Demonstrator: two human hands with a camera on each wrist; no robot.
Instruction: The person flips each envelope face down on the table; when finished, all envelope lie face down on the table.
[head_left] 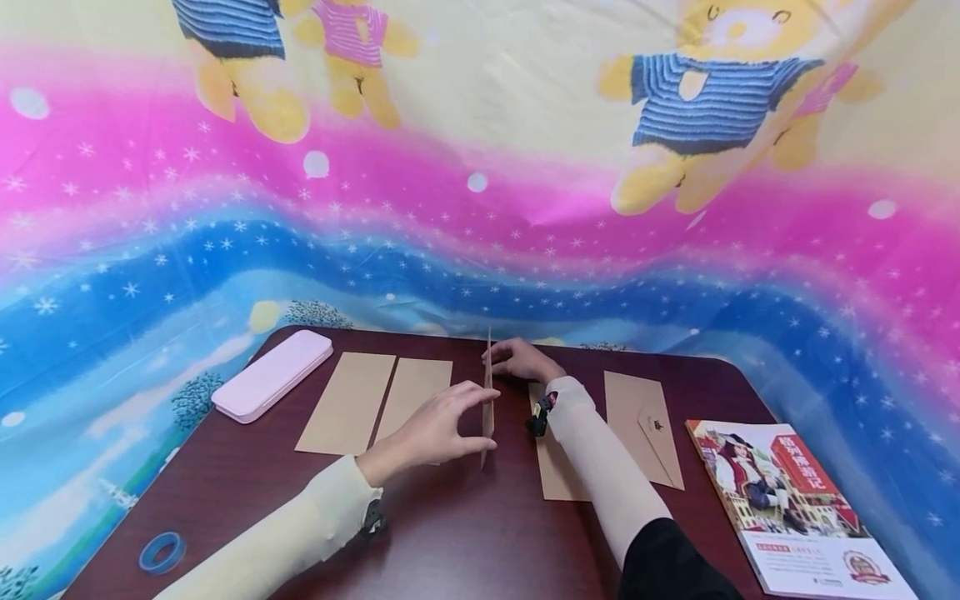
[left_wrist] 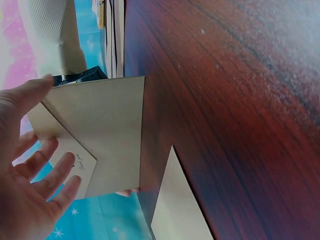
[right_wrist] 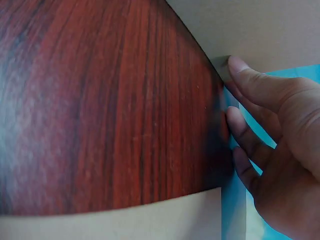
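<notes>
At the centre of the head view, a brown envelope (left_wrist: 112, 130) stands on edge, seen almost side-on, between the two hands; the left hand (head_left: 438, 425) is on its left, fingers spread apart, thumb at the envelope's edge and fingertips in front of the flap face; whether all those fingertips touch the paper is hard to tell. The right hand (head_left: 525, 360), just beyond and to the right, pinches the envelope's far end between thumb and forefinger. Left of the left hand lies a flat brown sheet (head_left: 348, 404), with a second sheet (head_left: 420, 387) beside it, partly behind that hand; a brown piece (head_left: 558, 467) lies under the right forearm, lower right of centre; a flapped envelope (head_left: 633, 408) lies farther right, near the book (head_left: 795, 500).
</notes>
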